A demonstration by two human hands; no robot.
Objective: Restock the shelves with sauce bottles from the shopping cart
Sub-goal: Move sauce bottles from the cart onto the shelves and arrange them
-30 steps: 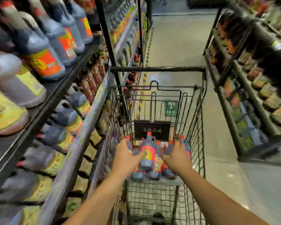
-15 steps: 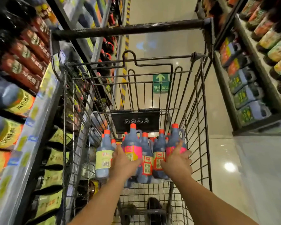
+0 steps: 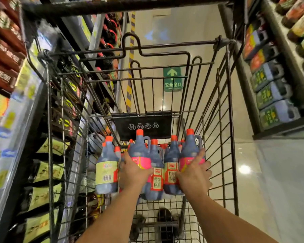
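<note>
In the shopping cart (image 3: 225, 120), at the far end of the basket, a cluster of sauce bottles stands upright, long axes vertical, orange caps up. Left hand (image 3: 132, 174) grips the left pink-label bottle (image 3: 141, 151) round its body, thumb across the front, fingers curled behind. Right hand (image 3: 194, 176) holds the right pink-label bottle (image 3: 189, 151), index finger laid straight up the label, other fingers curled round the bottle's right side. Between the two sit red-label bottles (image 3: 156, 179); a yellow-label bottle (image 3: 107, 169) stands just beside the left hand, on the shelf side, untouched. Key relation: both gripped bottles are straight ahead of the hands, already in grasp, so the move is probably up and out over the cart wall. The stocked shelves (image 3: 16, 120) run along the left of the cart, so the left hand is nearer them; a second shelf unit (image 3: 270, 95) stands right, well apart across the aisle. Versus half a second ago: same hands on the same two bottles, grips much alike, no clear lift yet. The view has moved in and tipped down, and the cart handle bar now sits at the top edge.
</note>
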